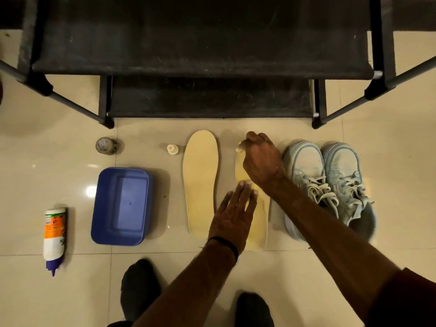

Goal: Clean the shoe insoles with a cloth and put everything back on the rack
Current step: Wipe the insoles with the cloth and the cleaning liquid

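Observation:
Two pale yellow insoles lie side by side on the floor tiles. The left insole (201,182) lies bare. My left hand (232,214) presses flat, fingers straight, on the lower half of the right insole (260,223). My right hand (260,159) is curled over that insole's toe end and grips a small pale cloth (240,147), of which only a bit shows by the fingers. A pair of light blue sneakers (330,187) stands just right of the insoles. The black shoe rack (200,67) is at the top.
A blue plastic tub (121,205) sits left of the insoles. A white and orange bottle (54,237) lies at far left. A small round tin (106,145) and a small white cap (172,149) sit nearer the rack. My dark-socked feet (141,291) are at the bottom.

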